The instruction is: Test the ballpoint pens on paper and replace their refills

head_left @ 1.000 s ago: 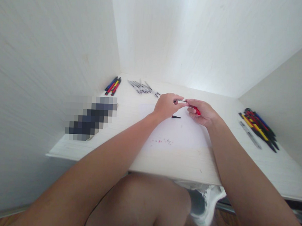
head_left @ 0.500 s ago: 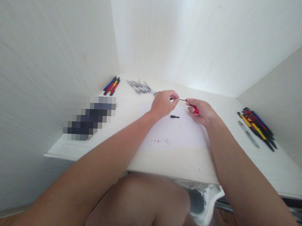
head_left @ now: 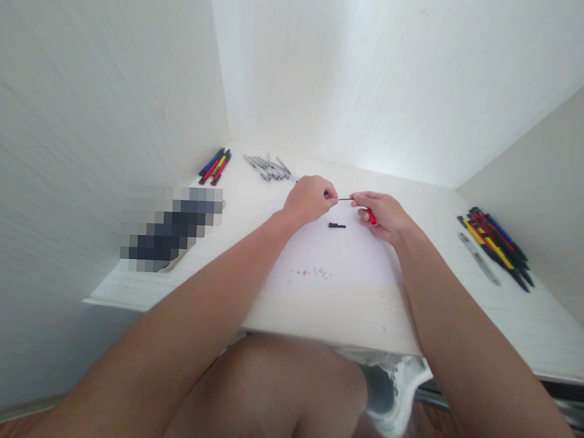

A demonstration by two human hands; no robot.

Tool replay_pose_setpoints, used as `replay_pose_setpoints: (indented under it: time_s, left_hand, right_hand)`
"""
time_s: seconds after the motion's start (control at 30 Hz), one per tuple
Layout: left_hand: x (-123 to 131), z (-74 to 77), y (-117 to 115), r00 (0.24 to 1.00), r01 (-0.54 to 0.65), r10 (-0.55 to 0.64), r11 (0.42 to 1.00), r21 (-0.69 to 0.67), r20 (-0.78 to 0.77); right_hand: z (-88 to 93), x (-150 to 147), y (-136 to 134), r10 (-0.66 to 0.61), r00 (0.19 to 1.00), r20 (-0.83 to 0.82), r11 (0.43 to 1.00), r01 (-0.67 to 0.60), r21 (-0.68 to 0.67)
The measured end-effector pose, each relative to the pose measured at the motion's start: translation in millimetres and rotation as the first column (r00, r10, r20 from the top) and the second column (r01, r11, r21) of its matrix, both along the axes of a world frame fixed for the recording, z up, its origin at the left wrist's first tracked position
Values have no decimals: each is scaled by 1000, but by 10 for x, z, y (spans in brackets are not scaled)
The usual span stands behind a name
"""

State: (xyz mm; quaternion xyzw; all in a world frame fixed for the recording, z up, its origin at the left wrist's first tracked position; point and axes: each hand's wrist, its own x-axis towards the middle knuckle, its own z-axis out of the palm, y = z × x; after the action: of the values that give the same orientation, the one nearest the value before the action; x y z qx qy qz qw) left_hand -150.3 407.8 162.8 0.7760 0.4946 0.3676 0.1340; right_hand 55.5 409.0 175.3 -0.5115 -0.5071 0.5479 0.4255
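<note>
My left hand (head_left: 311,199) is closed, its thumb and finger pinching one end of a thin dark pen refill (head_left: 344,199). A small dark bit shows inside its curled fingers, too small to name. The refill's other end is at the fingertips of my right hand (head_left: 383,215), which also grips a red pen barrel (head_left: 372,217) against the palm. On the white paper (head_left: 348,260) below both hands lies a short black pen cap (head_left: 337,225) with a clip and a reddish end.
Several grey pens (head_left: 270,167) lie at the back left, beside coloured pens (head_left: 215,167). On the right are more red, yellow and blue pens (head_left: 497,244) and a clear pen (head_left: 480,259). Small marks dot the paper. A blurred-out object (head_left: 172,233) sits at left.
Both hands have shifted slightly left and their tips sit a little lower. The dark refill now spans plainly between the fingertips. The black cap has stayed on the paper.
</note>
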Motion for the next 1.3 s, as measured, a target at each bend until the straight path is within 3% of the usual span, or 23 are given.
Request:
replay_pose_setpoints:
  time_s: [0.23, 0.33, 0.43, 0.5, 0.6, 0.77, 1.03, 1.3]
  left_hand:
    - [28, 27, -47, 994, 9, -13, 1000, -30, -108]
    - [26, 32, -55, 990, -19, 11, 998, -55, -140]
    - [10, 34, -58, 983, -57, 40, 994, -90, -179]
    - [2, 31, -62, 975, -78, 52, 991, -113, -214]
    - [-2, 23, -73, 964, -104, 65, 984, -142, -260]
    - [21, 15, -91, 956, -136, 85, 976, -167, -281]
    - [45, 15, -96, 960, -145, 97, 974, -172, -262]
    - [80, 65, -112, 981, -24, 8, 997, -79, -192]
  right_hand:
    - [-40, -15, 0, 92, 989, 117, 995, -97, 32]
    - [-6, 14, -17, 39, 967, 250, 996, -57, 65]
    - [32, 105, -13, -30, 896, 443, 993, -25, 120]
    - [57, 172, -8, 27, 834, 551, 986, -115, 125]
    - [98, 223, -20, 215, 733, 645, 940, -334, 65]
    - [150, 198, -70, 367, 637, 678, 884, -465, -42]
    - [194, 196, -82, 385, 580, 718, 858, -512, -47]
    - [234, 153, -124, 370, 544, 753, 856, -515, -48]
